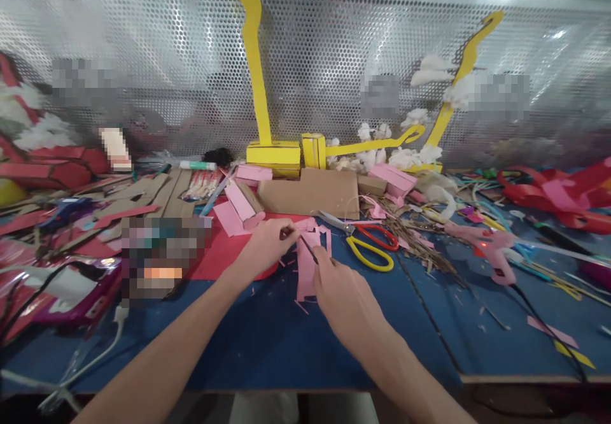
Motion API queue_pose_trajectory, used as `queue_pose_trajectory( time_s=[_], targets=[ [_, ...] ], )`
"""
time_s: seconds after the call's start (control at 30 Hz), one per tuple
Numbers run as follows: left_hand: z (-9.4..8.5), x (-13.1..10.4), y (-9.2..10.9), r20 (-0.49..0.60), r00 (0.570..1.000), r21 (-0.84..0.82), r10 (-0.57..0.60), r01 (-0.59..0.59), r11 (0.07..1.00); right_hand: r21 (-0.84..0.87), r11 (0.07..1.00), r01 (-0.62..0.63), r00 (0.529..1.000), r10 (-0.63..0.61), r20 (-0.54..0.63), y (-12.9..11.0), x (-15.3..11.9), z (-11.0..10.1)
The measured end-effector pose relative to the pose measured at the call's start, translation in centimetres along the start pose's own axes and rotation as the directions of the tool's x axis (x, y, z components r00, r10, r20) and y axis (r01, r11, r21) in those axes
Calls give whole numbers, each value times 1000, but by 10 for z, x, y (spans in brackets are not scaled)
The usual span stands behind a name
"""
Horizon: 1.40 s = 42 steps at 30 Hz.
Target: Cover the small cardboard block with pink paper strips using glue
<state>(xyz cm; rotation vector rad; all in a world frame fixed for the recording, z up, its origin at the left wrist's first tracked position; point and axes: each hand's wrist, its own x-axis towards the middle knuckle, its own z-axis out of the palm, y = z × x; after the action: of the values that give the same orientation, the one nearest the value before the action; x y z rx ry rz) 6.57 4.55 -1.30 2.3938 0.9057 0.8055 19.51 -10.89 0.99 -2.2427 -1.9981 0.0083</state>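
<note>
My left hand (263,246) is closed in a pinch just above a cut piece of pink paper (306,277); something small and dark shows at its fingertips, too small to name. Close beside it, my right hand (346,293) is closed round a thin dark stick (309,247) that points up and left toward the left fingertips. The pink paper lies on the blue table (286,354) under the fingers, with narrow strips and scraps around it. Scissors (370,252) with one red and one yellow handle loop lie to the right of the hands.
Behind the hands are pink paper boxes (243,204), brown cardboard (310,193) and yellow paper shapes (274,156). Twigs (420,239) and a pink glue gun (491,246) with a cord lie right. Cardboard strips (143,191) crowd the left. A perforated metal panel (324,48) stands behind.
</note>
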Motion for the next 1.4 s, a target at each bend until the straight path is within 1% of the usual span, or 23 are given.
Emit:
queue_pose_trajectory(
  time_s=[0.13, 0.37, 0.53, 0.73, 0.87, 0.97, 1.03, 1.2, 1.4],
  targets=[
    [5, 0, -10, 50, 999, 29, -6, 5, 1000, 17, 1000, -16, 998, 15, 60, -3, 2, 5],
    [6, 1, -14, 135, 991, 41, -20, 14, 999, -22, 999, -44, 993, 46, 111, -6, 6, 10],
    [7, 1, -16, 139, 990, 39, -29, 23, 999, -41, 998, -48, 997, 51, 61, -6, 6, 16],
    [8, 0, -12, 115, 992, -10, -43, 44, 999, -27, 999, -41, 999, 42, 25, -6, 5, 16],
    [8, -1, -10, 82, 994, -99, -70, 78, 992, -56, 998, -37, 999, 36, -19, -5, 5, 17],
    [7, -1, -8, 71, 993, -188, -93, 105, 977, -67, 997, -39, 995, 33, -90, -4, 5, 18],
    [6, 0, -6, 72, 992, -250, -108, 123, 960, -81, 996, -37, 992, 27, -125, -3, 6, 20],
    [7, 0, -3, 75, 987, -392, -142, 160, 906, -104, 994, -36, 985, 18, -171, -1, 6, 24],
    [6, -2, -2, 83, 980, -437, -184, 201, 877, -87, 996, -18, 977, -1, -214, 0, 5, 24]
  ],
)
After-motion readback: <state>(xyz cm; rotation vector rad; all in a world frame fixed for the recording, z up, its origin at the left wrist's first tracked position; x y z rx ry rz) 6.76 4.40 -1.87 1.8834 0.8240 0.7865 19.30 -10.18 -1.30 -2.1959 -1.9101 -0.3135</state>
